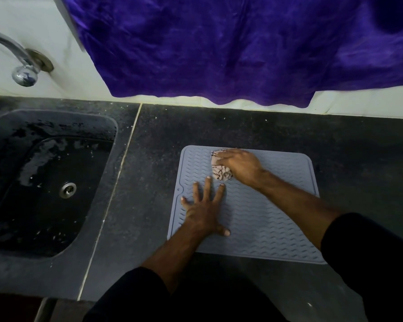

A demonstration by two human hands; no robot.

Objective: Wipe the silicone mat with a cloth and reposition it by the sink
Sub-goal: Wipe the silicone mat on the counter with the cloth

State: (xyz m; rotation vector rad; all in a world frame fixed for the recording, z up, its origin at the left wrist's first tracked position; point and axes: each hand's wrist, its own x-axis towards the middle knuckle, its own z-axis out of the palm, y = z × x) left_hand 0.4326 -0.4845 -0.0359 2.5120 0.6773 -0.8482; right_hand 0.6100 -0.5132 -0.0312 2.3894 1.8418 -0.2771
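Observation:
A grey silicone mat with a wavy ribbed pattern lies flat on the dark countertop, right of the sink. My left hand rests palm down with fingers spread on the mat's left part. My right hand presses a crumpled pale pink cloth onto the mat near its far edge; most of the cloth is hidden under the fingers.
A black sink with a metal drain and wet patches sits at the left, a chrome tap above it. A purple cloth hangs over the white wall behind the counter. A pale seam runs between sink slab and counter.

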